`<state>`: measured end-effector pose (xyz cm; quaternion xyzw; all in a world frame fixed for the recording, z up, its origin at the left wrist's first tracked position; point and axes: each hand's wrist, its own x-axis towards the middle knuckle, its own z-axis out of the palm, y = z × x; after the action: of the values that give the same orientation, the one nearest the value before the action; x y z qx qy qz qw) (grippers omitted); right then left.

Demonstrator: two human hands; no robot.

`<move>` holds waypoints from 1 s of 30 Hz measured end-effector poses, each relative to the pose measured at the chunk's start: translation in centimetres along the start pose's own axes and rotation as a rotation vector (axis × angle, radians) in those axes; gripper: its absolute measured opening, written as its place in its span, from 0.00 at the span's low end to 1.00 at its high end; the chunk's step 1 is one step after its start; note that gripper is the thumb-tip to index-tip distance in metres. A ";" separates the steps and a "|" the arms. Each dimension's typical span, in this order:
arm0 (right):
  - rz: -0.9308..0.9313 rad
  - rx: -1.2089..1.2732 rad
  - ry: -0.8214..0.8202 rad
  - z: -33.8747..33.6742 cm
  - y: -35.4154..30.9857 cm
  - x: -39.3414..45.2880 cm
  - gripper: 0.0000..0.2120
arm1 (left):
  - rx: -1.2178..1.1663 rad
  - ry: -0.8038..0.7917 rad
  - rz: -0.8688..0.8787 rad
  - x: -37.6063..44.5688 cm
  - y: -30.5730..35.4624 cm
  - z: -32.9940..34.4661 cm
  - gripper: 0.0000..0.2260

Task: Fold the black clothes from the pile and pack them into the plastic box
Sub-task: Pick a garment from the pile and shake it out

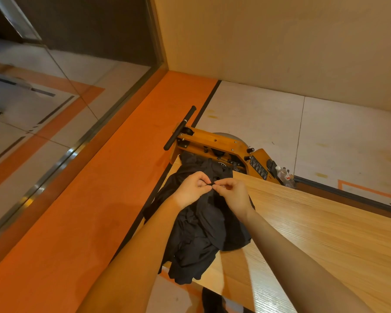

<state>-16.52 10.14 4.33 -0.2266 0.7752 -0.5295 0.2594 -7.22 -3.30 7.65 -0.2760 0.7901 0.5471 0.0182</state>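
A heap of black clothes (201, 227) lies crumpled at the left end of a light wooden table (314, 233), part of it drooping over the table's left edge. My left hand (191, 188) and my right hand (231, 195) meet above the heap, and each pinches the same small bit of black fabric between thumb and fingertips. The garment hangs down from that pinch onto the pile. No plastic box is in view.
A wooden rowing machine (215, 145) with a black handle stands on the floor just beyond the table. A plastic bottle (283, 175) sits by it. An orange floor strip (99, 188) and a glass wall run along the left.
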 end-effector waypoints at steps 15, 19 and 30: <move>0.121 0.104 0.171 -2.4 0.9 1.0 0.02 | -0.004 -0.211 -0.023 -1.6 0.3 0.1 0.06; 0.138 0.121 0.246 -3.4 0.6 1.2 0.04 | 0.012 -0.324 -0.083 -1.9 0.3 -0.2 0.08; 0.190 0.288 0.424 -6.9 -0.7 1.8 0.03 | -0.064 -0.172 -0.075 -1.7 1.9 -1.5 0.09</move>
<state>-22.28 13.61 6.74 0.0023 0.7467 -0.6433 0.1693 -6.28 -3.40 10.45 -0.2579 0.7569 0.5925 0.0976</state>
